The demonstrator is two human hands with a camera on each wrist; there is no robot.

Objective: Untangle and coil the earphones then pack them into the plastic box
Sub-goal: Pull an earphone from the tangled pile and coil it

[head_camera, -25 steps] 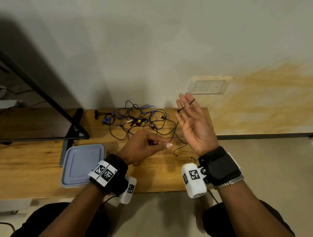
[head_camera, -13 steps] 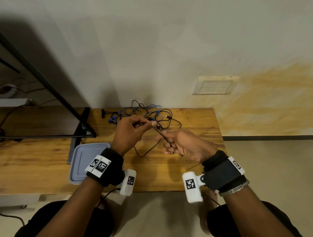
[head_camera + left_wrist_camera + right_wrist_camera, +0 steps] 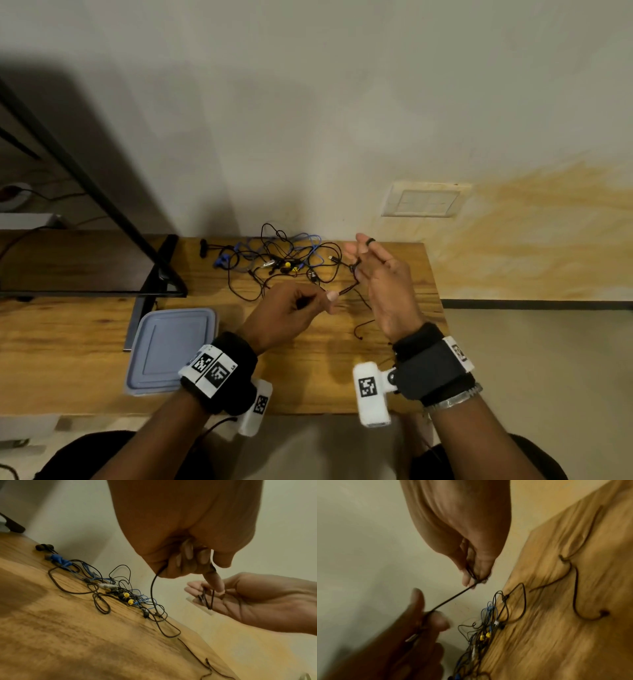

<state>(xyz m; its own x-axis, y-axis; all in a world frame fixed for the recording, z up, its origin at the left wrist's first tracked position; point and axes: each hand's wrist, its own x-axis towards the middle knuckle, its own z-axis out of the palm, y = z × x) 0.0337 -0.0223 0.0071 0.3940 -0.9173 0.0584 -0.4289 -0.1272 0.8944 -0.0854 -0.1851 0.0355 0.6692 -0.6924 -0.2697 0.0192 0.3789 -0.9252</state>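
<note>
A tangle of black, blue and yellow-tipped earphones [image 3: 284,260] [image 3: 120,593] [image 3: 488,628] lies at the back of the wooden table [image 3: 308,383]. My left hand [image 3: 330,296] [image 3: 197,561] [image 3: 428,615] pinches a black earphone cord [image 3: 346,290] [image 3: 453,597], which runs taut to my right hand [image 3: 359,260] [image 3: 205,596] [image 3: 473,574]. The right hand stands upright with cord loops across its fingers, and its thumb pins them. The cord's loose end [image 3: 363,329] [image 3: 576,588] trails on the table. The lidded blue-grey plastic box [image 3: 171,349] sits at my left.
A dark shelf with a black slanted frame [image 3: 164,274] stands at the left, beside the box. The wall rises right behind the tangle, with a switch plate [image 3: 424,202] on it. The table's right edge [image 3: 436,308] is next to my right hand.
My right hand has risen from a curled pose near the left hand to upright, fingers up. The left hand has dropped back toward me, drawing the cord taut.
</note>
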